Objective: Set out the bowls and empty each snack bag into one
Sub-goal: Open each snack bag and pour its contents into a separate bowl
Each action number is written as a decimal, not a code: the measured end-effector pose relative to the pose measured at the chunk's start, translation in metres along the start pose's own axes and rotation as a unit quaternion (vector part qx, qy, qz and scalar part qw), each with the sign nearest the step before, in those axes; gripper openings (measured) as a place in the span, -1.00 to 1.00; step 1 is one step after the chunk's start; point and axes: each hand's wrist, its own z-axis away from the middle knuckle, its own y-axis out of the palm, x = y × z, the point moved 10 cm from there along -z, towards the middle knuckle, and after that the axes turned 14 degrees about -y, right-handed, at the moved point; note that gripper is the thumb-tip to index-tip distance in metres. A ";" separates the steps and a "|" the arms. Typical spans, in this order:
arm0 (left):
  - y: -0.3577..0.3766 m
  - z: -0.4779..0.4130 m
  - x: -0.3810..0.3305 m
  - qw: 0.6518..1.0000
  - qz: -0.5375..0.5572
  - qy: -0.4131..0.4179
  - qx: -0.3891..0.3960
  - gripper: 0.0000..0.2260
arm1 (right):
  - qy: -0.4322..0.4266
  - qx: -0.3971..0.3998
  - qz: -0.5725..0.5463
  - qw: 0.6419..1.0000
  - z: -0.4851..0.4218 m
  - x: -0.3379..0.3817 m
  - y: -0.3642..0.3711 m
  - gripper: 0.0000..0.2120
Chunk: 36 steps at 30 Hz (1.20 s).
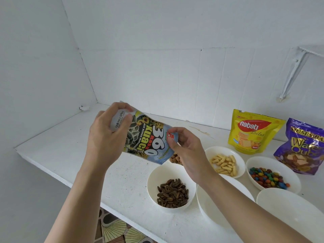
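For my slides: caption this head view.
The left hand and right hand hold the sunflower-seed bag near the seed bowl.

Six white bowls [151, 183], four of them holding snacks; three snack bags [150, 137]; two hands [103, 141].

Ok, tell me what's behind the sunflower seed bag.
A white bowl of light brown nut-like pieces peeks out beside its lower corner. The bag and the right hand cover most of it, so how full it is cannot be seen.
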 end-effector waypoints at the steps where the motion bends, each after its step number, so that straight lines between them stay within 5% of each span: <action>1: 0.003 0.001 0.003 1.000 -0.010 -0.001 0.004 -0.87 | 0.011 0.002 0.020 1.000 0.002 -0.004 -0.002 -0.82; 13: 0.047 0.011 0.061 0.989 -0.126 -0.054 0.060 -0.88 | 0.171 0.022 0.195 0.966 0.040 -0.059 -0.026 -0.85; 26: 0.006 0.007 -0.003 1.000 0.023 0.010 0.012 -0.94 | 0.048 -0.036 -0.027 0.998 0.019 -0.023 -0.015 -0.84; 36: 0.024 0.007 0.019 0.999 -0.032 -0.001 0.029 -0.92 | 0.113 -0.028 0.038 0.992 0.034 -0.044 -0.021 -0.81</action>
